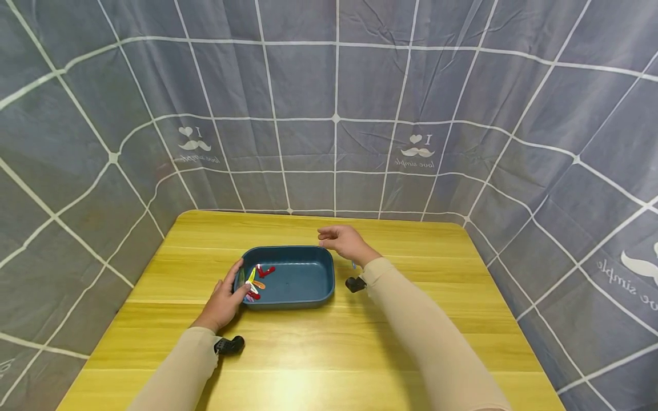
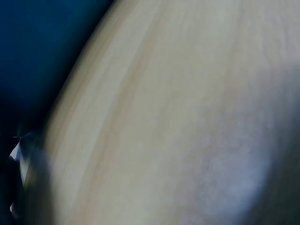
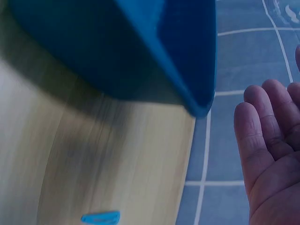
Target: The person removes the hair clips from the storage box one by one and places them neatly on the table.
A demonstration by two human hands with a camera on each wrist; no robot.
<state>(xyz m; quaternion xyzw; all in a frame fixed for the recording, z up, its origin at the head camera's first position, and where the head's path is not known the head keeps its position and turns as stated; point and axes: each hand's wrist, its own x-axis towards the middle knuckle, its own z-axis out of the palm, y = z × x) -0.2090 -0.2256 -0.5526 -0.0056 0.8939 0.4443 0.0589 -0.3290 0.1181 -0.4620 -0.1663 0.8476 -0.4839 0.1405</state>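
Note:
A dark blue plastic basin (image 1: 295, 282) lies on the table with several colourful hair clips at its left end, among them a red clip (image 1: 267, 272), a yellow clip (image 1: 252, 275) and an orange clip (image 1: 259, 284). My left hand (image 1: 218, 303) grips the basin's left wall, thumb over the rim and fingers outside. Beyond the far right corner of the basin, my right hand (image 1: 346, 242) hovers with relaxed fingers and an empty palm, as the right wrist view shows. A blue hair clip (image 3: 101, 218) rests on the table, mostly behind the right wrist in the head view.
The yellow wooden table (image 1: 288, 354) bears all of this. A grey curtain (image 1: 308, 142) with white grid lines encloses its back and sides. Each wrist wears a small black camera, the left camera (image 1: 229, 345) and the right camera (image 1: 355, 284).

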